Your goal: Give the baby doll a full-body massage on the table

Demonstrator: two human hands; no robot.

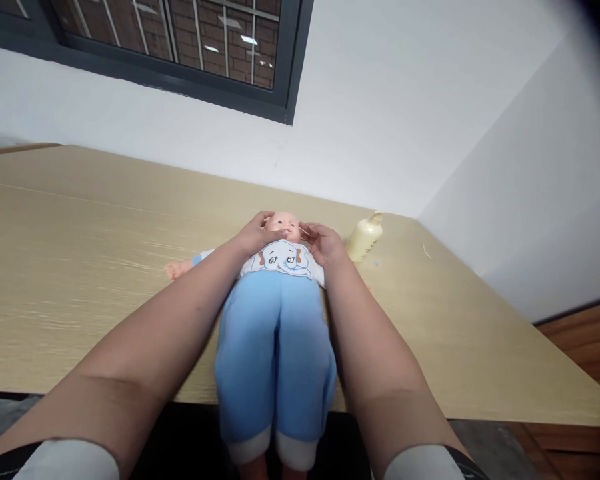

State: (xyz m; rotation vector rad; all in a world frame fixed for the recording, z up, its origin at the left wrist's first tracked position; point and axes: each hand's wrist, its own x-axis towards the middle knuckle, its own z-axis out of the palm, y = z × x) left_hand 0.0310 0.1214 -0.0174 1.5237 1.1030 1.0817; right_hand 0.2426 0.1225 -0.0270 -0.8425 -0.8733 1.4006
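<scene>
A baby doll (279,307) lies on its back, its head away from me and its legs reaching past the table's near edge. It wears blue trousers and a white top with an elephant face. My left hand (255,233) is closed around one side of the doll's head, the thumb across its chin near the mouth. On the other side, my right hand (326,243) has bent fingers against the head near the ear. Between them the doll's face (286,221) looks up. Part of its right-side arm is hidden by my forearm.
A baby bottle (364,239) with pale yellow contents stands tilted-looking to the right of my right hand. The wooden table (105,280) meets a white wall (380,100) at the back. A thin pale strand (427,250) lies farther right. A dark-framed window (180,60) is above.
</scene>
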